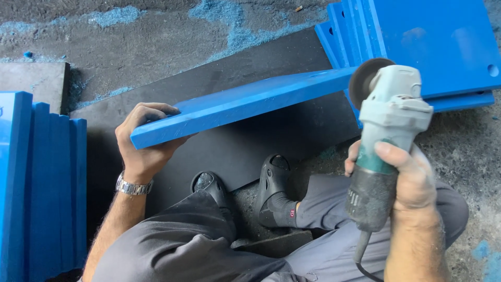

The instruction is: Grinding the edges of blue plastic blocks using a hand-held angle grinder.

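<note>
My left hand (144, 137) grips the near end of a long blue plastic slab (245, 103), holding it on edge and tilted above a black mat (245, 151). My right hand (412, 180) is wrapped around the body of a grey-green angle grinder (383, 136). Its dark disc (364, 79) sits at the slab's far end, close to the edge. A metal watch is on my left wrist.
Stacks of blue slabs stand upright at the left (44, 183) and lie at the top right (433, 44). Blue dust covers the concrete floor (156, 36). My knees and black clogs (271, 180) are below the slab. The grinder's cord hangs down.
</note>
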